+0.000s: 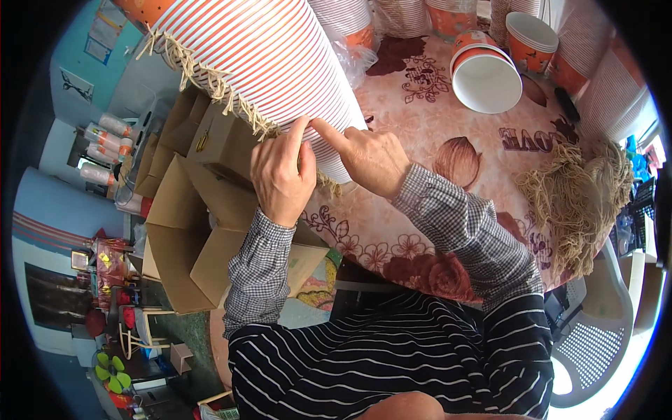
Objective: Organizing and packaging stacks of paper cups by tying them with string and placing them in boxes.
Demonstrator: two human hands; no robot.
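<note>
A long stack of nested white-and-orange paper cups (273, 63) slants from the upper left toward the middle. Knotted straw-coloured twine ends (213, 87) stick out along its left side. My left hand (280, 171) is at the stack's lower left side, index finger stretched up against the rims, thumb raised and other fingers curled. From the right, my right hand (374, 159) reaches over the stack, its index finger meeting the left index fingertip and its other fingers folded under. Whatever the fingers grip is hidden or too thin to make out.
A patterned tablecloth (399, 210) covers the table. A bundle of loose twine (574, 203) hangs at its right edge. Tipped cups (486, 80) lie at the back among more stacks. Open cardboard boxes (182, 238) stand left; a grey plastic chair (595, 343) is at right.
</note>
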